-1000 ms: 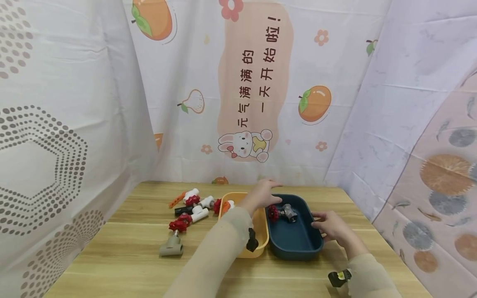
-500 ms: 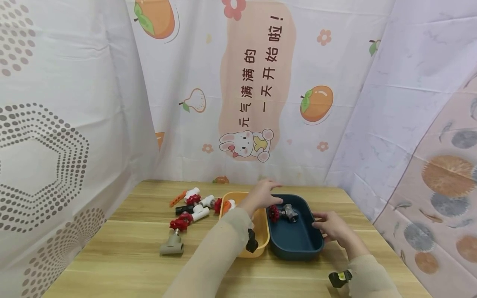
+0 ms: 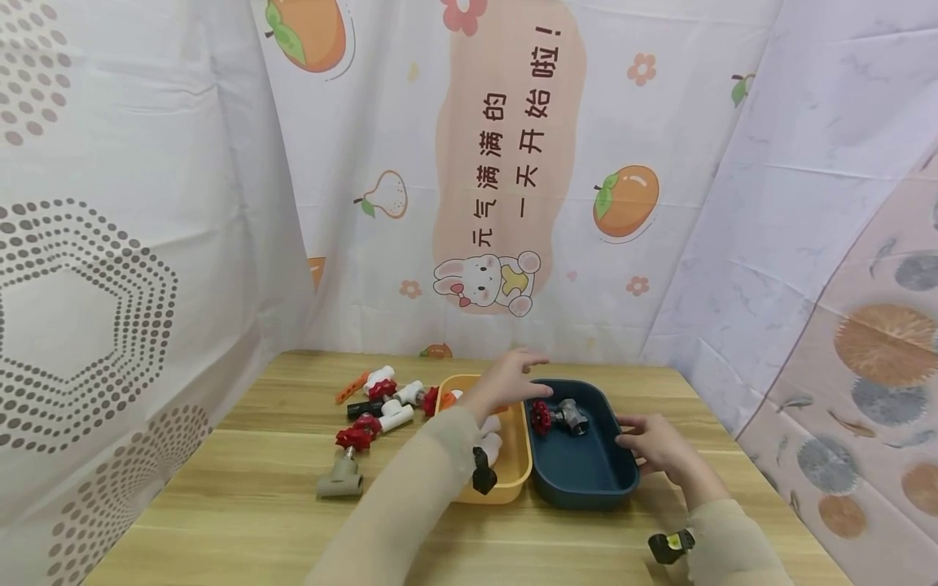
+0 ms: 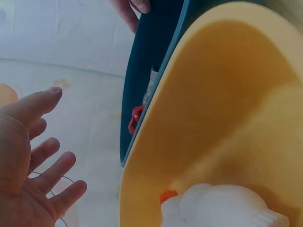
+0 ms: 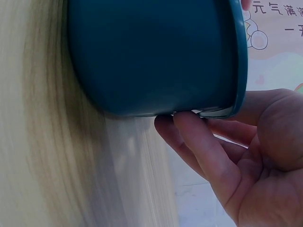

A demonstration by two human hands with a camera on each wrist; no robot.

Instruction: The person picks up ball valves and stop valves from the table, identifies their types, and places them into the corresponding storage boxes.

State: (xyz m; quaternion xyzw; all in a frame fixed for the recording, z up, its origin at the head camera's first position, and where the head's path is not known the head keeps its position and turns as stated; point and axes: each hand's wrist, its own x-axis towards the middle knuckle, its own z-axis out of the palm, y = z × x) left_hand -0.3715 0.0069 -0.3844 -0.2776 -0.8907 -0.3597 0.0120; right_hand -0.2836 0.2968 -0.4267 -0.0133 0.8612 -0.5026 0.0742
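My left hand hovers over the back of the yellow bin, its spread fingers holding nothing, as the left wrist view also shows. Inside that bin lie a white plastic pipe fitting and an orange piece, partly covered by my forearm in the head view. Beside it stands a dark blue bin. A metal valve with a red handwheel lies in the blue bin. My right hand grips the blue bin's right side, thumb at the rim and fingers against the outer wall.
Left of the bins, several fittings lie on the wooden table: a grey tee with a red-wheeled valve, white tees, a black piece and an orange strip. A printed curtain encloses the table.
My left hand and forearm have shifted slightly left, showing more of the white fitting in the yellow bin. The right hand keeps its grip on the blue bin. The head view has tilted slightly.
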